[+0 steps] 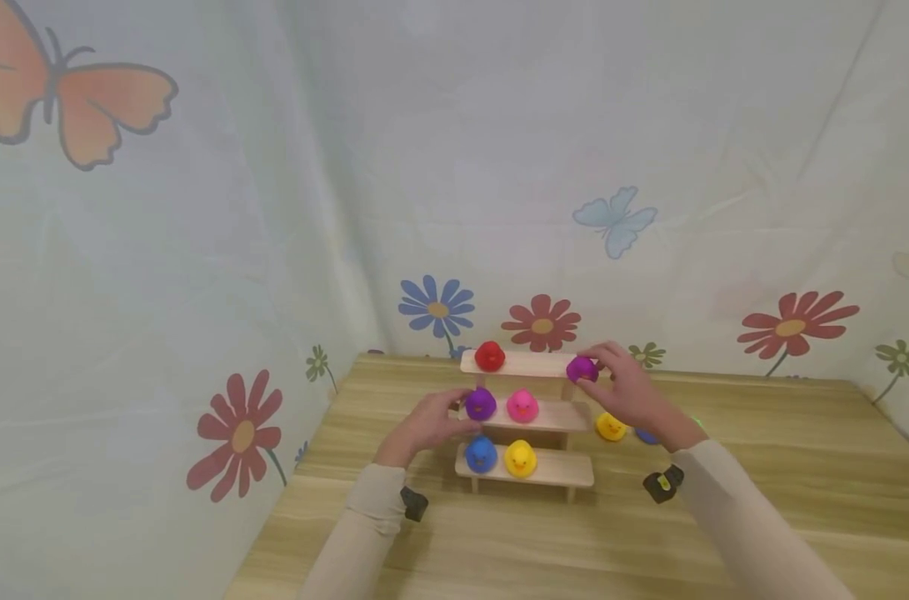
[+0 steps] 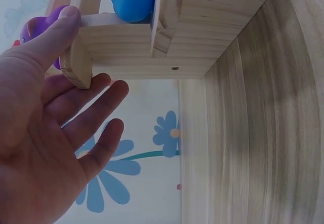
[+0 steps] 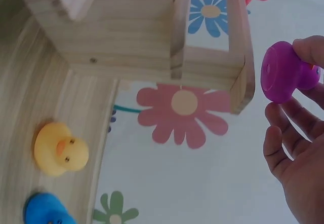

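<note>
While the left hand point(image 1: 427, 425) pinches a violet duck point(image 1: 481, 406), the right hand point(image 1: 634, 398) grips a magenta duck point(image 3: 278, 74) at its fingertips point(image 3: 310, 48).

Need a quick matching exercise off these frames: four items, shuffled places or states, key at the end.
1. Red duck
2. Pink duck
3. Right hand
4. Light-blue butterfly

A. Holding a purple duck
B. Printed on the backdrop
C. On the top shelf
D. On the middle shelf

Pairs: 1-C, 2-D, 3-A, 4-B
</note>
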### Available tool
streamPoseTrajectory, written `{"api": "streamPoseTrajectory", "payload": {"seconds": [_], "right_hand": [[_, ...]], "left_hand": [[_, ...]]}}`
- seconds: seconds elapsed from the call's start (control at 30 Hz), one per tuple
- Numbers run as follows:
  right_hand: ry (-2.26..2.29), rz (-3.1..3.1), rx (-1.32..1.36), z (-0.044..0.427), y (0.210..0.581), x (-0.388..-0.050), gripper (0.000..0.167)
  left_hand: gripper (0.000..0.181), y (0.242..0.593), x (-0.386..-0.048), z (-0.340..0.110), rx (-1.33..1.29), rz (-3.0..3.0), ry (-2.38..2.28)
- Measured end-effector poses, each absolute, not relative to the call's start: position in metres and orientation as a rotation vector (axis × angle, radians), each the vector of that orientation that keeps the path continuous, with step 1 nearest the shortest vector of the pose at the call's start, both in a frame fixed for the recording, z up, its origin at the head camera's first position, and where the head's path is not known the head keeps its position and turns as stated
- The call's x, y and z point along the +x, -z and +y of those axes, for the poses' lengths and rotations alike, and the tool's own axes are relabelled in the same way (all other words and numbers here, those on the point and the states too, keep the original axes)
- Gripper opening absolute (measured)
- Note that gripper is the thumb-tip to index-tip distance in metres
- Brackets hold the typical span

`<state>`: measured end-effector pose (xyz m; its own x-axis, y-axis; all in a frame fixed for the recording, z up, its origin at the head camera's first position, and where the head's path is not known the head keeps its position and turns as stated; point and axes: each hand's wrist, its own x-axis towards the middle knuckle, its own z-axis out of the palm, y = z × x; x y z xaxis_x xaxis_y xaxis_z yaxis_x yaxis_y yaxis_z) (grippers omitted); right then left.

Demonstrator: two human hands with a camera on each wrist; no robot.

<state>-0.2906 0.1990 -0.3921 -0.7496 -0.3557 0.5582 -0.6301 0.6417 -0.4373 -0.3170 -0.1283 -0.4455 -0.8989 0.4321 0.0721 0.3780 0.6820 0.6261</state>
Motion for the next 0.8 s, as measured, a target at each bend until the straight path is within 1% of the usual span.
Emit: {"api": "streamPoseTrajectory", "payload": {"seconds": [0.17, 0.4, 0.57, 0.8], "right_hand": [[-0.863, -2.458, 0.740, 0.219, 0.399, -0.287, 0.031], [-0.803, -2.451, 0.677, 0.245, 0.410, -0.281, 0.033], [-0.754, -2.473, 0.646, 0.258, 0.416, -0.276, 0.031], [-0.711, -2.528, 0.638, 0.270, 0.426, -0.269, 0.036]], "left_hand": [[0.065, 0.447, -0.318, -0.129, 0.649, 2.811, -1.014], [0.065, 0.449, -0.319, -0.129, 0.657, 2.798, -1.038], [0.065, 0.451, -0.320, -0.129, 0.656, 2.788, -1.054], [0.065, 0.451, -0.320, -0.129, 0.644, 2.795, -1.045]]}}
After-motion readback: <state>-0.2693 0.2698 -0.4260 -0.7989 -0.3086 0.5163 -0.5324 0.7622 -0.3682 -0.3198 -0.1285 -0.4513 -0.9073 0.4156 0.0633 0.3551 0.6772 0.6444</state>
